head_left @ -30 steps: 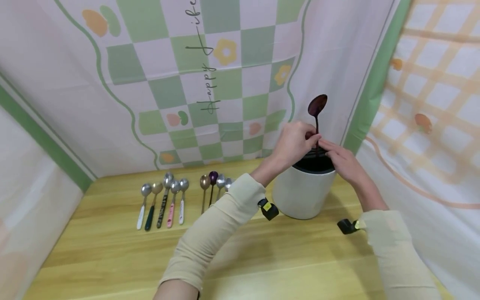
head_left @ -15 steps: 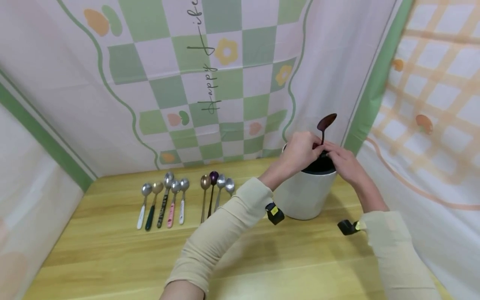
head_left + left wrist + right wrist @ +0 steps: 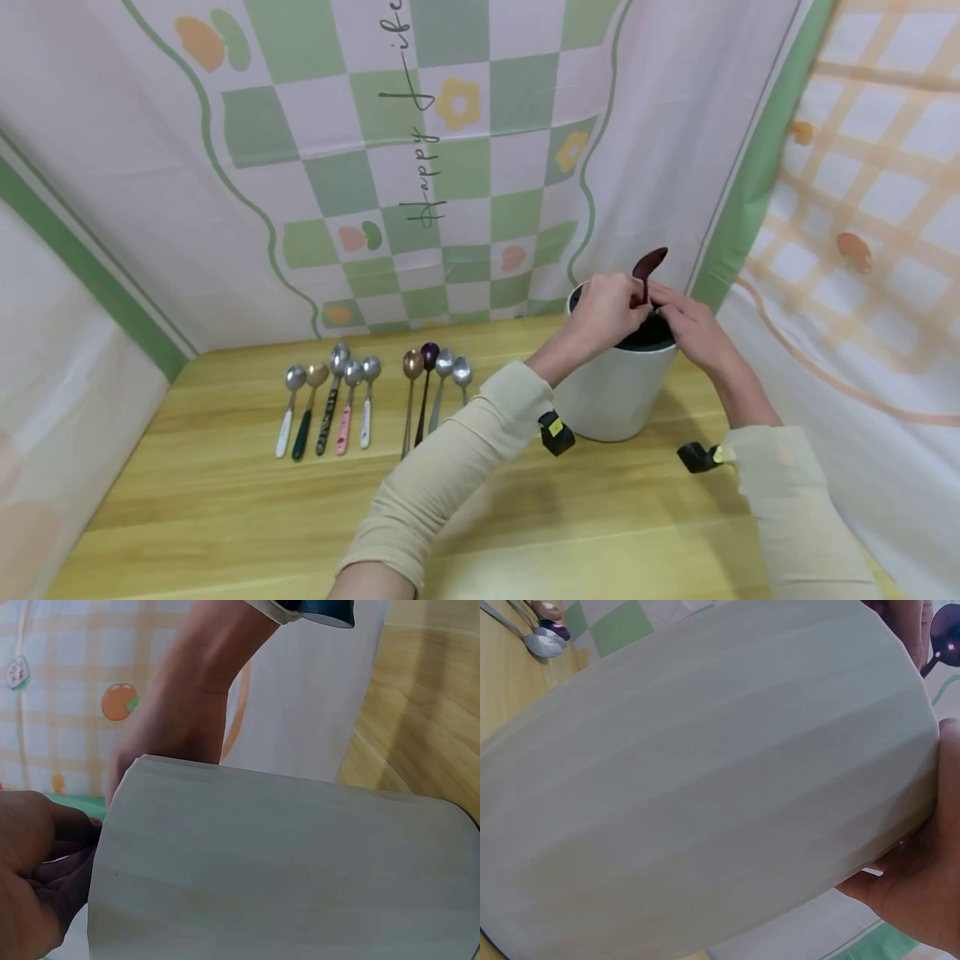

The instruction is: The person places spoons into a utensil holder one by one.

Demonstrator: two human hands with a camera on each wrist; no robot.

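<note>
Over the mouth of a tall white utensil holder (image 3: pixel 607 398) with a dark inside, my left hand (image 3: pixel 603 312) pinches a dark red spoon (image 3: pixel 649 262), bowl up. Its handle runs down past the fingers and is mostly hidden. My right hand (image 3: pixel 693 329) lies at the right side of the rim, fingers reaching across the opening toward the spoon, tips partly hidden. In the left wrist view the white wall (image 3: pixel 285 855) of the holder hides part of both hands. The spoon's bowl (image 3: pixel 946 634) shows at the top right in the right wrist view.
Several spoons lie in a row at the left of the wooden table (image 3: pixel 225 508), among them a pink-handled spoon (image 3: pixel 345 417). A second group, with a bronze spoon (image 3: pixel 412 367) and a purple spoon (image 3: pixel 430 357), lies nearer the holder. A printed curtain (image 3: pixel 465 167) hangs behind.
The dark red spoon has gone down toward the holder, its bowl now lower and tilted. My left hand has moved down and slightly right with it; my right hand stays nearly in place.
</note>
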